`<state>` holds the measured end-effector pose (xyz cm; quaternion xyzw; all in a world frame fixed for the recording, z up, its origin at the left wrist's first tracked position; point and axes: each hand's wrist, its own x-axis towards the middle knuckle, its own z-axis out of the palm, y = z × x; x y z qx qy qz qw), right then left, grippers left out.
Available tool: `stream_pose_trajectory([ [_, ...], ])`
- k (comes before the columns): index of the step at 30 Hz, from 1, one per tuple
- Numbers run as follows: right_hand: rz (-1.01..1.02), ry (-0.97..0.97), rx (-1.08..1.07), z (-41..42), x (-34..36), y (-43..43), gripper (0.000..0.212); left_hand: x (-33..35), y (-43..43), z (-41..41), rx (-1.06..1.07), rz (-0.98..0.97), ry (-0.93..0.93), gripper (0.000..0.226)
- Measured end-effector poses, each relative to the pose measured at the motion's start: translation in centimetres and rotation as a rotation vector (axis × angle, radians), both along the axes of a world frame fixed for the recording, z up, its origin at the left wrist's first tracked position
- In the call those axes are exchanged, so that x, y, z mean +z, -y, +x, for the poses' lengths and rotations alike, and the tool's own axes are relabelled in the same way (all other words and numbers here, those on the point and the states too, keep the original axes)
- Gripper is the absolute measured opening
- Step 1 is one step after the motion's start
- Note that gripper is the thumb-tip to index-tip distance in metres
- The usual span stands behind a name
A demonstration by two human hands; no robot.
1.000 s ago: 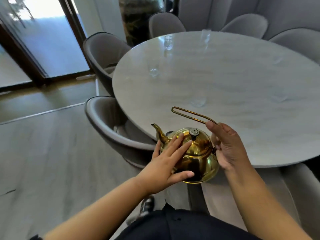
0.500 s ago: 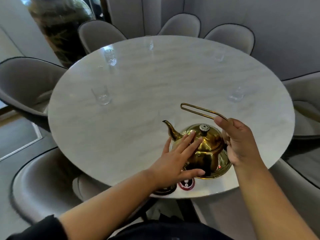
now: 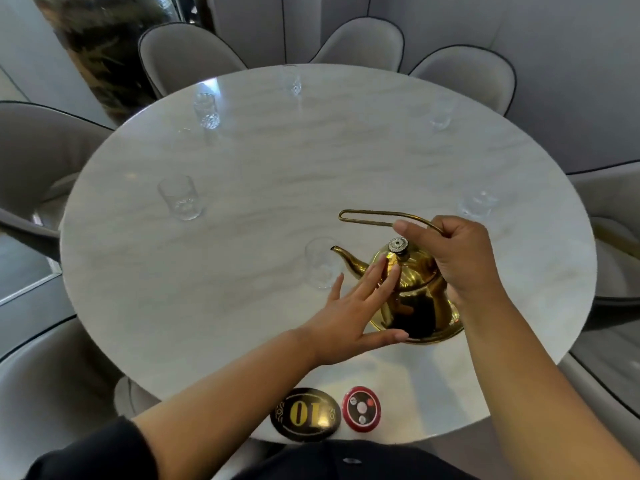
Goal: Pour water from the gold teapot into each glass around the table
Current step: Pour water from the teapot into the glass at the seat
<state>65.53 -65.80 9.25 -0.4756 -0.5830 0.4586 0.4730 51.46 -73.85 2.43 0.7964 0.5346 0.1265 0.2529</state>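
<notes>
Two hands hold the teapot (image 3: pixel 412 292): right hand (image 3: pixel 460 258) clenched on its handle (image 3: pixel 374 216), left hand (image 3: pixel 349 317) flat, fingers (image 3: pixel 377 275) released. Its spout (image 3: pixel 346 259) meets a glass (image 3: pixel 320 263).

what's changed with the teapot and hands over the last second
The person carried the gold teapot from beyond the table edge to over the marble table, so its spout now points at the nearest glass. The right hand keeps its grip on the wire handle, and the left hand stays flat against the pot's side. The other glasses have not moved.
</notes>
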Motion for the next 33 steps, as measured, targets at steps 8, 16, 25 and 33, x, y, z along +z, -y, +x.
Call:
stream_pose_trajectory([
  [8, 0.096, 0.247, 0.044, -2.4, 0.5, -1.4, 0.056, -0.5, -0.8, -1.1, -0.013, -0.061, 0.078, 0.086],
  [16, 0.122, 0.408, 0.076, -3.3, 1.2, -2.0, 0.057, -0.7, -1.1, -1.2, -0.004, -0.068, 0.154, 0.085],
  [25, 0.157, 0.478, 0.114, -4.3, 1.7, -2.5, 0.056, -0.9, -1.2, -1.6, 0.013, -0.059, 0.211, 0.084],
  [33, 0.153, 0.553, 0.123, -4.6, 2.3, -2.4, 0.055, -0.9, -1.3, -1.4, 0.015, -0.059, 0.227, 0.083],
])
